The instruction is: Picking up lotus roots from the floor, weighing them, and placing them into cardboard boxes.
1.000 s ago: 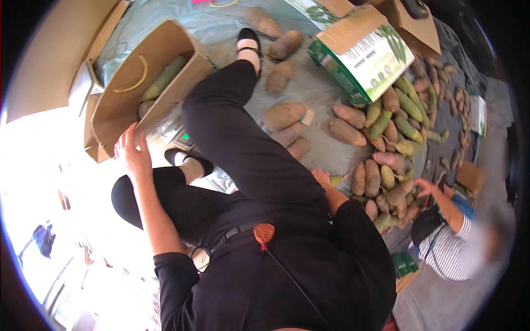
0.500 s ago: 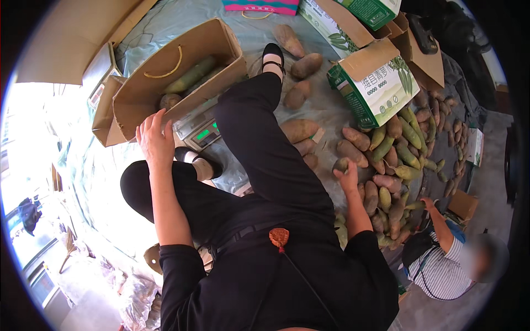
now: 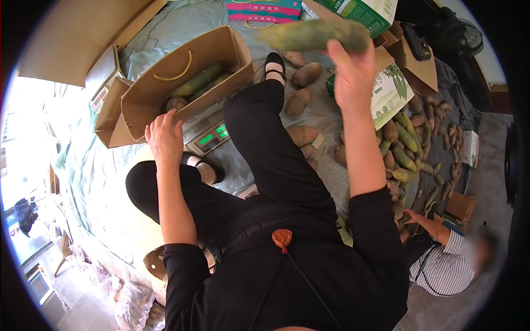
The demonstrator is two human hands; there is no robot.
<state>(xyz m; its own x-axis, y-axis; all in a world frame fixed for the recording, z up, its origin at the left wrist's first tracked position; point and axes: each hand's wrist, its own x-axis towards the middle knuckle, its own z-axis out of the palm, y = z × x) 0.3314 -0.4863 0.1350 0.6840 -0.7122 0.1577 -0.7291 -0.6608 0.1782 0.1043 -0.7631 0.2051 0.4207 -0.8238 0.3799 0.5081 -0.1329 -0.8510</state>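
Observation:
A long green radish, blurred by motion, is raised in front of me, gripped at its right end by my right hand. My left hand rests with stretched fingers against the near edge of an open cardboard carton with a yellow cord handle. Inside the carton lie green radishes and a brownish root end. Below it a digital scale shows a lit green display; the carton covers part of it.
Reddish-brown radishes lie on the plastic sheet by my foot. A large radish pile spreads at right, beside a green-and-white carton. A person in a striped shirt reaches into the pile. A pink-and-teal box stands ahead.
My right hand has risen from beside the pile, swinging up and forward with the green radish. My left hand stays at the carton's edge. The view has shifted slightly.

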